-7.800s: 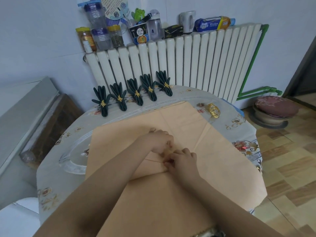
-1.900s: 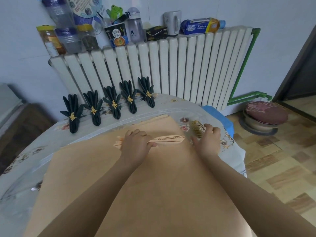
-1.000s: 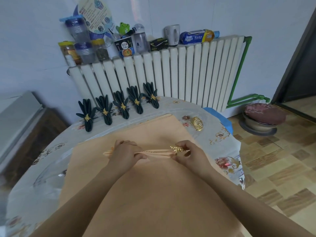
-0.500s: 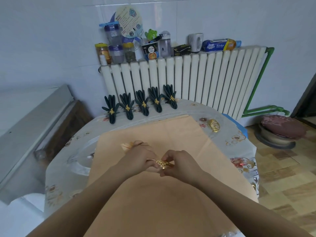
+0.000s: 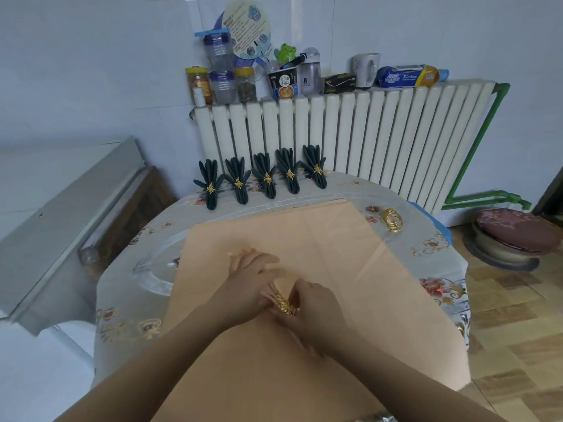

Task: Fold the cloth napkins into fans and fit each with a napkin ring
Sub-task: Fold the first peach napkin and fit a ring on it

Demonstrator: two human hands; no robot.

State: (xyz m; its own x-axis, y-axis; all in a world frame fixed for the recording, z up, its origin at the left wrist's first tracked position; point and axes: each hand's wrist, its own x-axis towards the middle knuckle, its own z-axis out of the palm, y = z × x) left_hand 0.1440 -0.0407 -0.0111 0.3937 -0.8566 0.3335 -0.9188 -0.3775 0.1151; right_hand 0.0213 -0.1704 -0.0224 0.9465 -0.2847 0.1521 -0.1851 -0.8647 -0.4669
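Left hand point(image 5: 249, 280) grips the pleated peach napkin point(image 5: 243, 254) over the flat peach cloth point(image 5: 335, 239) mid-worktop point(image 5: 426, 248), right hand point(image 5: 313, 303) pinches a gold napkin ring point(image 5: 283, 304) around it, spare rings point(image 5: 392, 220) far right.

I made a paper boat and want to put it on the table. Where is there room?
Bare tablecloth lies left of the peach cloths, and some between the gold rings and that stack's right edge. The back by the green napkin fans is crowded.

Bright, even daylight; soft shadows; hands point(image 5: 274, 287) motion-blurred; wide-angle warp at edges.
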